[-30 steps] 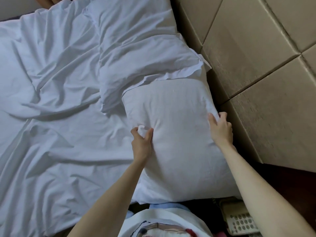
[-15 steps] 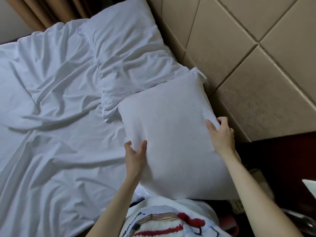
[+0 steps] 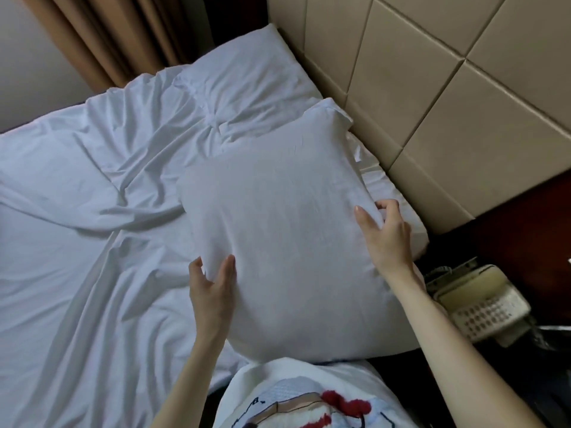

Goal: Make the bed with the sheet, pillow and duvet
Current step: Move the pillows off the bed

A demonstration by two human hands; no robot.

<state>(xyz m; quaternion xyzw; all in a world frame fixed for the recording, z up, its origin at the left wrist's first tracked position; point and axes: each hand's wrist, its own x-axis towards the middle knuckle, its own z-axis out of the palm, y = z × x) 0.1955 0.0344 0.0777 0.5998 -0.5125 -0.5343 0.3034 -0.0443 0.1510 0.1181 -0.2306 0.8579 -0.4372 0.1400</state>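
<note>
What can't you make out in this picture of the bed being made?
- Head view: the held pillow covers the sheet beneath it.
- The telephone keypad's markings are too small to read.
- The shirt print is cut off by the bottom edge.

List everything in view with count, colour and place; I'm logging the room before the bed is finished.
Held pillow: one, white, gripped at both sides, over the bed's head end.
Far pillow: one, white, lying at the headboard, beyond the held one.
Sheet: one, white, crumpled across the mattress.
Headboard: one, beige, padded panels, upper right.
Curtain: one, tan, top left.
Telephone: one, cream, on the dark nightstand, right.
Shirt: one, white with print, bottom centre.
Left hand: grips the held pillow's left edge.
Right hand: grips its right edge.
</note>
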